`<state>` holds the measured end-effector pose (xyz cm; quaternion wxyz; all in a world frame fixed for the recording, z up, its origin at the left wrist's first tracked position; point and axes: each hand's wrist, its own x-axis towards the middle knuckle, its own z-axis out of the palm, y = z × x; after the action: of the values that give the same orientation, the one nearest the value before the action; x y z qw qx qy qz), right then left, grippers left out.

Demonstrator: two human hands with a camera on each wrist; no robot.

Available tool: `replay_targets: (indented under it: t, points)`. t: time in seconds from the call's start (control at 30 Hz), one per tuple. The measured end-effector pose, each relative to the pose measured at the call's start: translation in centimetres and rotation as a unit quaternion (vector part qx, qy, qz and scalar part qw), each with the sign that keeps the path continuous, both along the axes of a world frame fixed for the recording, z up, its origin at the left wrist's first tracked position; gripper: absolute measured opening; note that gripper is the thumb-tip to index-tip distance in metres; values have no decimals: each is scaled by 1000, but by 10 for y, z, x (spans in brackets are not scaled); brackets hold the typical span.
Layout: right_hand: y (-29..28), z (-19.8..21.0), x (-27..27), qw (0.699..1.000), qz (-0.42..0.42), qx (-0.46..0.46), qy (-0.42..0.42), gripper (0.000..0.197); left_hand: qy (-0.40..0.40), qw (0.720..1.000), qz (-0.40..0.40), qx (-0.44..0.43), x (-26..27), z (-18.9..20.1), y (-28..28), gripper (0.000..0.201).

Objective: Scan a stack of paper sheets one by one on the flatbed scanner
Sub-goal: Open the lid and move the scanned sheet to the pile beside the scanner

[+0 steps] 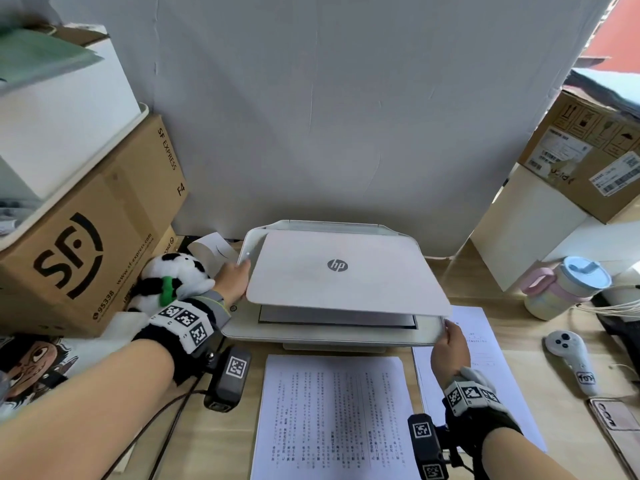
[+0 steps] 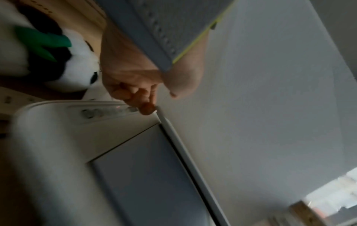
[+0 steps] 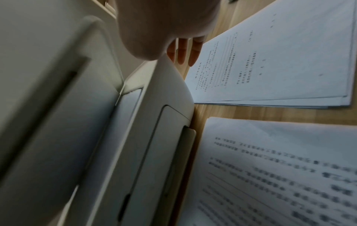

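Observation:
A white HP flatbed scanner [image 1: 311,336] sits mid-desk with its lid [image 1: 346,271] partly raised, front edge a little above the grey glass [image 1: 332,318]. My left hand [image 1: 235,278] pinches the lid's left edge [image 2: 164,120], thumb on top and fingers [image 2: 146,108] curled beneath. At the lid's front right corner is my right hand [image 1: 450,344], gripping it; in the right wrist view three fingers [image 3: 181,52] lie straight past the scanner's corner. One printed paper stack [image 1: 332,410] lies in front of the scanner. A second stack [image 1: 485,341] lies to its right.
A panda plush [image 1: 173,271] and an SF cardboard box [image 1: 86,244] crowd the scanner's left side. On the right stand more boxes [image 1: 588,157], a pastel bottle [image 1: 561,289] and a white controller [image 1: 571,355]. A white board rises behind.

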<state>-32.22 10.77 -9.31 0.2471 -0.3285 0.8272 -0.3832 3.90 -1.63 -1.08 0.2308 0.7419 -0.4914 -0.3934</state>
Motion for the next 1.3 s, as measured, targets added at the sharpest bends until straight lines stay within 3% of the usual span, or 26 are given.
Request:
replay_targets:
  t: [0.2,0.3,0.4,0.53,0.67,0.87,0.97,1.2,1.3]
  points:
    - [-26,15,-4,999,-24,-25,20,32,159,973,119,-121,-11,58,-37,57]
    - [-42,24,1,998,-12,-4,64,31,216,943,167,-191,-21,78,-58,48]
    - [-54,31,7,992,26,59,110,30,222,924,189,-249,-32,91,-80,44]
    - [-66,40,14,974,100,119,165,32,212,926,149,-275,-48,94,-107,39]
    - [-78,44,28,959,104,157,214,37,167,941,120,-268,-60,95,-122,20]
    - [-83,47,36,935,180,195,235,61,133,962,70,-226,-60,97,-136,23]
    - [-82,49,38,933,186,199,235,67,142,972,47,-182,-55,90,-131,47]
    - [-95,53,46,929,176,223,236,56,86,991,44,-97,-32,38,-93,44]
    - [-97,56,47,951,148,190,195,43,74,995,44,-58,-26,18,-72,38]
